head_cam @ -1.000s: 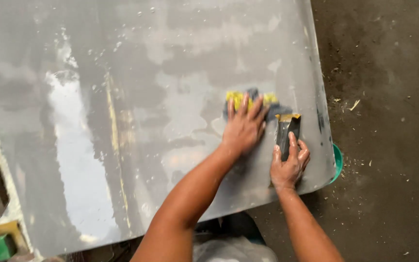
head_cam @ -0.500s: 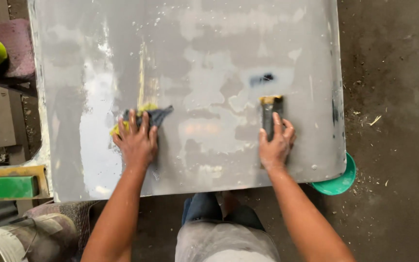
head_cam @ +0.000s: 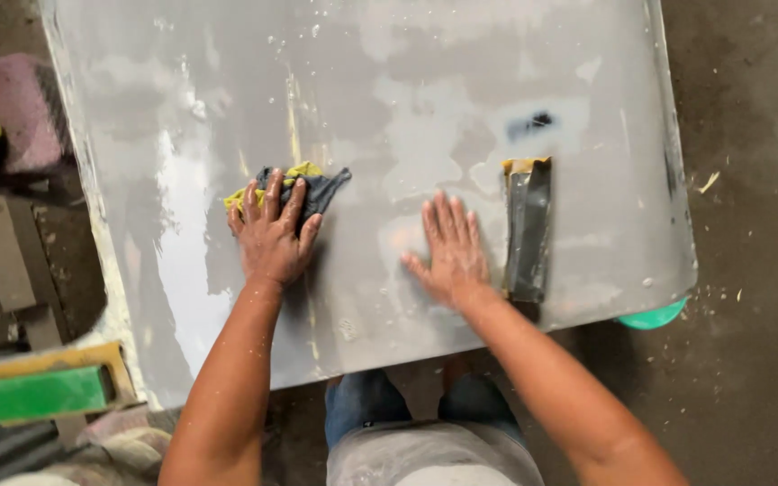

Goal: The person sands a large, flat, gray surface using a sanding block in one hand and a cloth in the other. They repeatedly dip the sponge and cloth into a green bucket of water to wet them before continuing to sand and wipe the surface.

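wet grey panel (head_cam: 461,99) over dirt floor | left hand (head_cam: 272,236) fingers spread, pressing dark-yellow rag (head_cam: 303,184) at panel's left-centre | right hand (head_cam: 450,250) flat, open, on panel | dark sanding block (head_cam: 528,229) just right of it

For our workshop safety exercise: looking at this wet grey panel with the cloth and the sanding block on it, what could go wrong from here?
1. The sanding block lies loose near the wet panel's lower edge, beside the right hand; a nudge could slide it off.
2. The left hand presses a cloth on the slick surface and might slip.
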